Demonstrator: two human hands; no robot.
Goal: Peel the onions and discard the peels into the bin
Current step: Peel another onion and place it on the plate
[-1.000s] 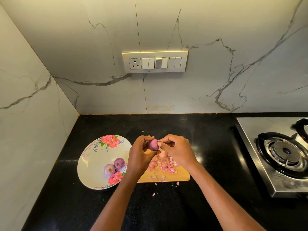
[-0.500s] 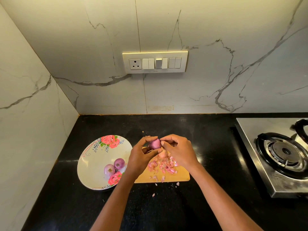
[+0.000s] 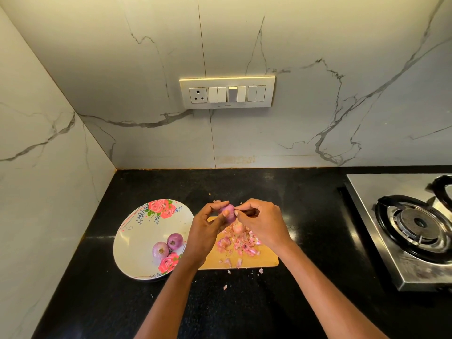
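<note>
Fingers [image 3: 221,217] of my left hand [image 3: 203,233] are curled round a small red onion [image 3: 227,212], with the thumb across its front, and they hold it above the far edge of the wooden cutting board [image 3: 266,259]. My right hand [image 3: 264,222] is just beside it; its thumb and first finger are closed in a pinch at the right side of the onion, I think on an edge of skin, but the piece is too small for me to see clearly. Its other fingers are bent loosely.

About the progress, I judge that I am in the middle. On the flowered plate [image 3: 137,241] at the left lie two onions [image 3: 167,245], touching each other; they look smooth and purple, so I take them as already peeled. One paler onion [image 3: 239,228] lies on the board below my hands, in the heap of pink peels [image 3: 241,243], and I cannot say whether it is finished. The onion in my hands looks mostly clean, maybe only a last strip is left.

What is left is the second part. All peels are on the board, and some small bits [image 3: 225,287] are scattered on the black table [image 3: 244,314] in front of it. No bin is visible, so nothing is discarded yet as far as I can see.
</note>
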